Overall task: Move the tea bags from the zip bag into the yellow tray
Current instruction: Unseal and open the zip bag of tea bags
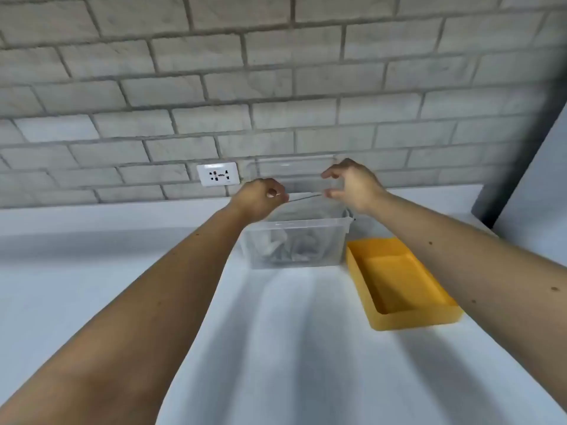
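Head view: left hand [260, 197] and right hand [352, 187] each pinch the zip bag [305, 196] top edge, frame centre, above a clear container [294, 223]. Risk: an uneven pull drops tea bags there, missing the yellow tray [399, 320] at lower right.

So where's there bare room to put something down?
The counter is bare in front of the clear box, and left of it, below the wall socket. The yellow tray is empty. Crowded: above the box, around the left hand and the right hand.
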